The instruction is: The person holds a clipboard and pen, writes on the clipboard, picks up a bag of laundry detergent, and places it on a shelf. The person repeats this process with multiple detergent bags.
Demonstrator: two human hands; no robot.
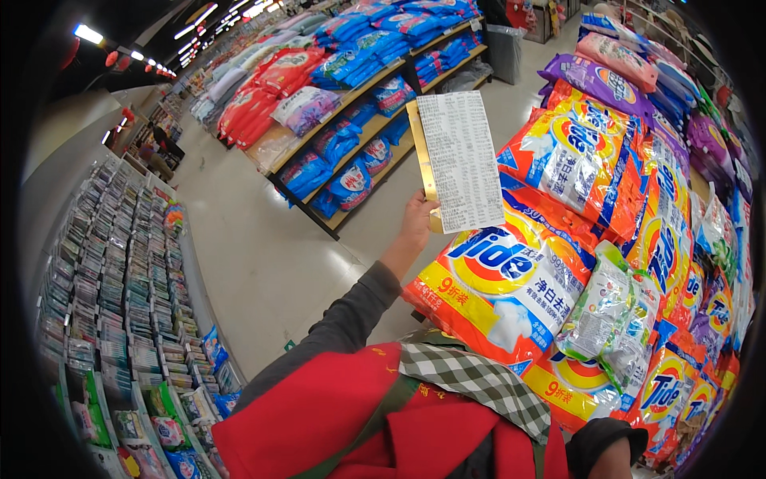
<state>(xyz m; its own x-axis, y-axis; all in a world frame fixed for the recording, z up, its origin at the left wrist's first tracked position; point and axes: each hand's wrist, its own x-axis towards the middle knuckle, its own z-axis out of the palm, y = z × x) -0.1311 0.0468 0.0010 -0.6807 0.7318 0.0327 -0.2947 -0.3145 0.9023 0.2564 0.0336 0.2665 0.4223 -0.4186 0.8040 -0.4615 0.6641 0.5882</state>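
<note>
My left hand (419, 220) grips the lower left edge of a printed paper sheet (464, 161) with a yellow-gold backing (426, 161). The sheet bears rows of small writing in columns and is held out in front of me, slightly tilted. To its right and below lies a large Tide washing powder bag (508, 284), part of a tall pile. My right hand is out of view; only its dark rolled sleeve (598, 443) and bare forearm (615, 461) show at the bottom edge. Beside that arm are more Tide bags (664, 383) and green-and-white packs (604, 311).
A wooden-topped shelf unit (359, 114) with blue and red bags stands ahead. Left is a long rack of small packets (119, 269), with a pale floor aisle (251, 263) between. Purple bags (604, 84) top the right pile. People stand far left.
</note>
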